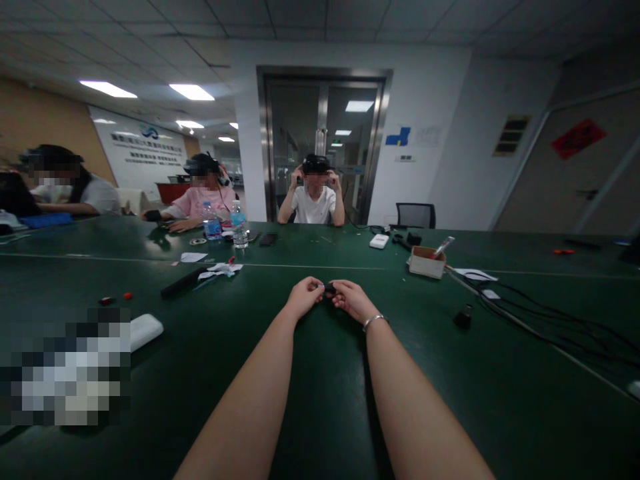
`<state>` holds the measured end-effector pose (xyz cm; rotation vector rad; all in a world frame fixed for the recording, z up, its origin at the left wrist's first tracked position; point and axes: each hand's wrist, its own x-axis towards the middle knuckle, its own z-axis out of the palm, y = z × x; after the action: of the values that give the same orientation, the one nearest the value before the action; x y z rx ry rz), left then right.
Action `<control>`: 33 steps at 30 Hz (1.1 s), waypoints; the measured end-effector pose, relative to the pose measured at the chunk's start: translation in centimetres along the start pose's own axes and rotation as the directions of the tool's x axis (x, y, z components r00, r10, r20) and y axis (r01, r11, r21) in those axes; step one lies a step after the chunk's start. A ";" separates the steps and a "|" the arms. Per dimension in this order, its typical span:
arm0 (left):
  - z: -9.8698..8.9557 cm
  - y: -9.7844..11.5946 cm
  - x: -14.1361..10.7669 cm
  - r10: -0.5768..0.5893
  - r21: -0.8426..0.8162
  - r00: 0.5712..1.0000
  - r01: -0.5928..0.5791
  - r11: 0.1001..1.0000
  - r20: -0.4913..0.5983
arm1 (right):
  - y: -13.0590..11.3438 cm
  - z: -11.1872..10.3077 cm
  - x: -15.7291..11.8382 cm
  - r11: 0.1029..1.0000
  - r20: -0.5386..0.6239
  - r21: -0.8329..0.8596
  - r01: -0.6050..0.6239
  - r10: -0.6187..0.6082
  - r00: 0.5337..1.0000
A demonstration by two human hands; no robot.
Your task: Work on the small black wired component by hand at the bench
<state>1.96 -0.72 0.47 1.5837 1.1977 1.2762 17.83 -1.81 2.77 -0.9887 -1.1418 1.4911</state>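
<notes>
Both arms reach forward over the dark green table (320,373). My right hand (353,301), with a silver bracelet (375,321) at its wrist, pinches a small black object (329,289) whose kind is too small to tell. Close against it on the left, my left hand (303,299) is closed in a pinch. Its fingertips nearly meet those of the right hand, and what they hold is too small to make out. Nearest to the right forearm stands a small dark bottle-like item (464,317).
At the right lie a small open box (427,263) and black cables (545,317). To the left are paper scraps (220,270), a black cylinder (183,283), water bottles (240,230) and a white device (146,332). Several people sit around the table, one person (316,200) directly opposite.
</notes>
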 end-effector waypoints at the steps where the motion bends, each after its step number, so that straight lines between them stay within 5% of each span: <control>1: 0.0 0.0 0.0 0.003 0.004 1.000 -0.003 1.000 -0.010 | 0.0 0.0 0.0 1.000 0.001 0.000 0.000 0.000 1.000; 33: -0.2 0.1 0.0 0.026 0.099 1.000 -0.025 0.995 -0.012 | -0.1 0.1 0.0 1.000 -0.001 -0.006 -0.015 0.015 1.000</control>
<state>1.82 -0.76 0.57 1.6680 1.2702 1.2628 17.77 -1.81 2.92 -1.0045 -1.1411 1.4991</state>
